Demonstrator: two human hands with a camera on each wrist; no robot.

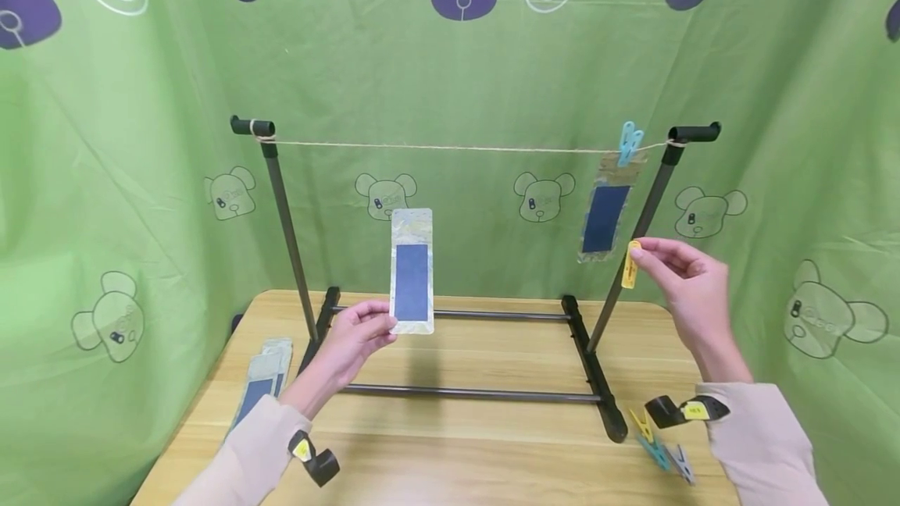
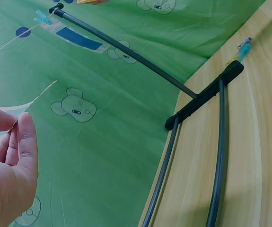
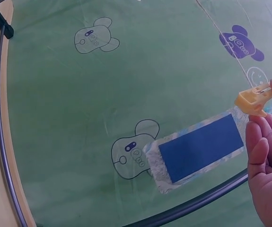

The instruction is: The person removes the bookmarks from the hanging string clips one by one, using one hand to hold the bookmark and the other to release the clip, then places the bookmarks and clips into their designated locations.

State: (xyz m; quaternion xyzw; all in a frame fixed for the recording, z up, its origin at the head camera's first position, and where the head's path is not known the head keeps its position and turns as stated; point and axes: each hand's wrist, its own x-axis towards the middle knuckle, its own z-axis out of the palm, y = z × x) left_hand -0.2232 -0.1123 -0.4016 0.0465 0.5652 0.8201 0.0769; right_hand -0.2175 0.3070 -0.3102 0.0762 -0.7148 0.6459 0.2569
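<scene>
Your left hand (image 1: 357, 334) pinches the card (image 1: 412, 279) at its lower left corner, thumb and fingers closed on that edge. The card is left of centre in the head view, its long axis nearly upright and most of its length rising above your fingers. Its top edge sits below the cord (image 1: 436, 148) in the frame, apart from it; you cannot tell the gap in depth.

Your right hand (image 1: 692, 291), right of centre, has its thumb and fingers closed on a yellow peg (image 1: 630, 268), which points nearly straight down; whether its jaws are spread is too small to tell. The peg is well to the right of the card, so your left hand is the nearer to it.

At the upper right, a blue peg (image 1: 629, 143) fixes a second card (image 1: 606, 217) to the cord. On the worktop (image 1: 450, 451), spare cards (image 1: 255, 389) lie lower left and loose pegs (image 1: 657, 451) lower right.
</scene>
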